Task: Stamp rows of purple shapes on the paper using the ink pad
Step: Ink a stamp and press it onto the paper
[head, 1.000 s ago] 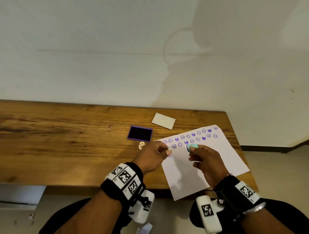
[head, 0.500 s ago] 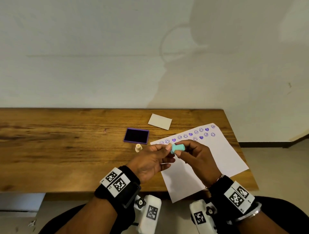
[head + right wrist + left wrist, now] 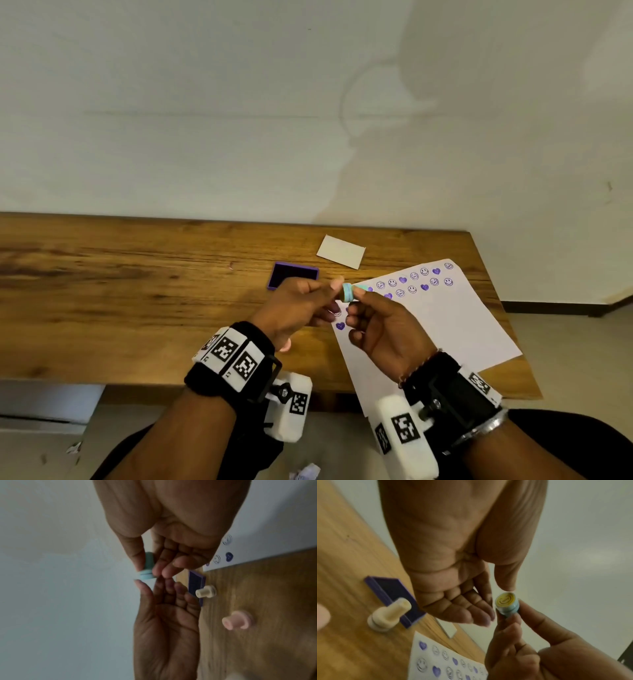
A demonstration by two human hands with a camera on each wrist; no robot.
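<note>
Soft, even indoor light; a large faint shadow falls on the far wall [image 3: 479,85]. Both wrist views are dim and motion-blurred.

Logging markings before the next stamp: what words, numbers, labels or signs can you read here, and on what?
No readable words, brands or numbers.
Paper: only stamped purple smileys and hearts.
Teal stamp in the right hand: raised smiley face, no letters.
Wristbands: black-and-white square code markers, no text.
Ink pad and white card: nothing readable.
</note>
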